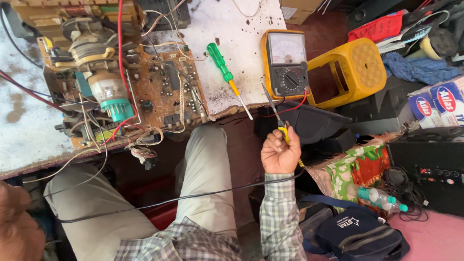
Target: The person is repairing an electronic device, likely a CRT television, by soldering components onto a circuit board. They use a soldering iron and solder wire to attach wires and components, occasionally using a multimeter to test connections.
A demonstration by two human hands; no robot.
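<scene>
Looking down from the person's head, the view runs from a cluttered workbench (232, 29) on the left to a crowded floor on the right; at the far lower left the left hand (17, 227) shows only as a blurred shape at the frame's corner, and whether it holds anything cannot be told; above it, a brown circuit board (164, 92) lies on the bench with a picture-tube neck and its teal socket (118, 108) resting over it, red and white wires trailing off the bench edge; just right of the board lies a green-handled screwdriver (223, 67), untouched; next comes a yellow analogue multimeter (285, 63) at the bench's corner, its red lead looping down; below it the right hand (279, 153) is raised in a closed fist around a yellow-handled probe (279, 118), the metal tip pointing up toward the meter; a black cable (193, 197) crosses the person's lap beneath that hand; further right stand a yellow plastic stool (357, 67), a black speaker box (430, 169) and a dark bag (360, 234). Judged from this, the meter sits near the edge, so a tug on its lead could drag it off; the dangling wires could also snag the knee and shift the board.
</scene>
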